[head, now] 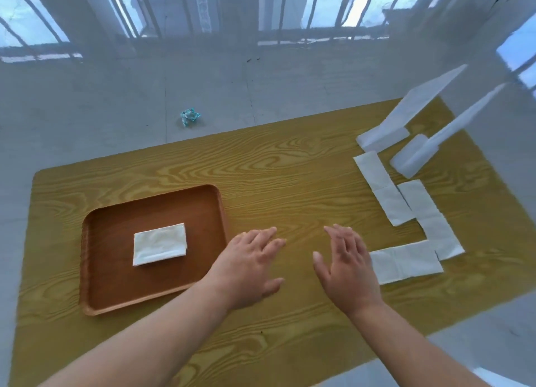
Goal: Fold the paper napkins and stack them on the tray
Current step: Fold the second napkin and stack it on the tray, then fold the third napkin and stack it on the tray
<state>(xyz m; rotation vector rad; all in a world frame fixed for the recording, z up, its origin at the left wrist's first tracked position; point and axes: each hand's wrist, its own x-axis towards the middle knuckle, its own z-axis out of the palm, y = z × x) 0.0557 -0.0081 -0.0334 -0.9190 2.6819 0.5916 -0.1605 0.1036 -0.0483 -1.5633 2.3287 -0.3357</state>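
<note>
Empty hands [249, 262], folded napkin [159, 244] (white), tray [150, 299]

I can't tell how many layers the folded napkin stack [159, 244] on the tray [116, 299] holds. My right hand [348, 270] covers the near napkin's [406, 263] left end, and both forearms run off the bottom edge (elbows unseen). The crumpled scrap [190, 117] on the floor is too small to identify.
</note>
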